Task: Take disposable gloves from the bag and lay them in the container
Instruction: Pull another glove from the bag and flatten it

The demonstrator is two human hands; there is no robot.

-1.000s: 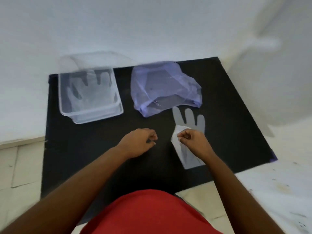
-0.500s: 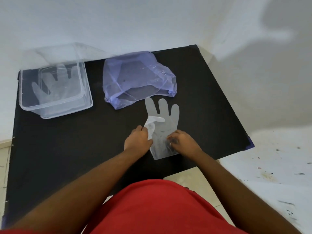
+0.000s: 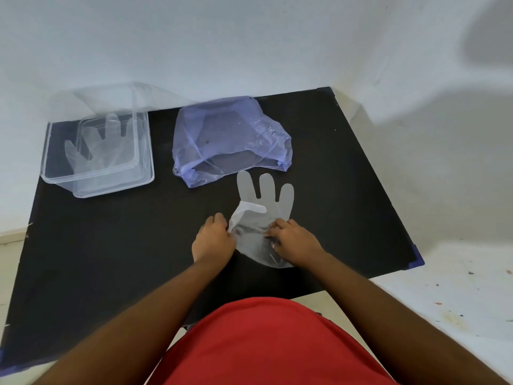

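A clear disposable glove (image 3: 263, 207) lies flat on the black table (image 3: 111, 245), fingers pointing away from me, its thumb folded over the palm. My left hand (image 3: 213, 240) pinches the glove's left edge near the cuff. My right hand (image 3: 294, 240) grips its right side, bunching the film. A translucent purple bag (image 3: 230, 140) sits just beyond the glove. At the back left stands a clear plastic container (image 3: 97, 179) with another glove (image 3: 97, 145) lying inside it.
A white wall runs behind the table and to its right. The table's right edge and near right corner (image 3: 416, 259) are close to my right arm. White speckled floor shows at the lower right. My red shirt fills the bottom.
My left hand came over from the bare table and took the glove's left edge. My right hand slid to the right side. The view shifted a little.
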